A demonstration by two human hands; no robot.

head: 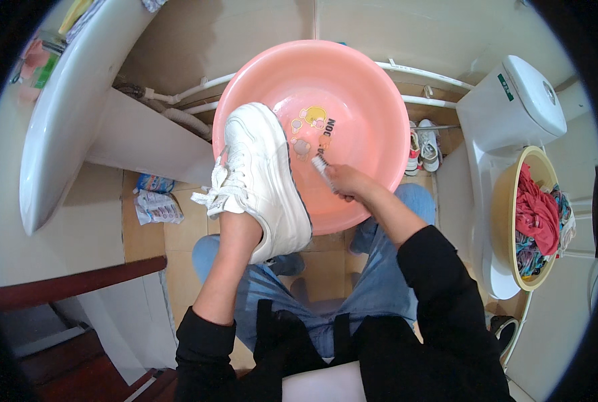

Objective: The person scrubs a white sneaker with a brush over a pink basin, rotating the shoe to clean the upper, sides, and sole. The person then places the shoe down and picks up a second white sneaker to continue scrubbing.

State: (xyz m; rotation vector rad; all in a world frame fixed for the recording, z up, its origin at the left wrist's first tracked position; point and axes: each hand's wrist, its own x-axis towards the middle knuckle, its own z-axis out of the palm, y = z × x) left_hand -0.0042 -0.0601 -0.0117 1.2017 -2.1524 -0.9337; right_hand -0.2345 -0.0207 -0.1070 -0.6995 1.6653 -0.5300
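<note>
My left hand (241,230) is pushed into the opening of a white lace-up sneaker (258,166); the fingers are hidden inside and only the wrist shows. The sneaker is held up over the left side of a large pink plastic basin (374,120), toe pointing away from me, its laces (217,186) tied and hanging at the left. In my right hand (348,181) is a small white brush with bristles (322,168), held above the basin, apart from the sneaker. Cartoon stickers (313,116) and dark lettering mark the basin's inside.
A washbasin (67,115) on a pedestal stands at left, with plastic packets (158,206) on the floor beside it. At right, a yellow tub of clothes (502,221) rests on the toilet (505,110). Another pair of shoes (428,145) and white pipes (424,75) are by the wall.
</note>
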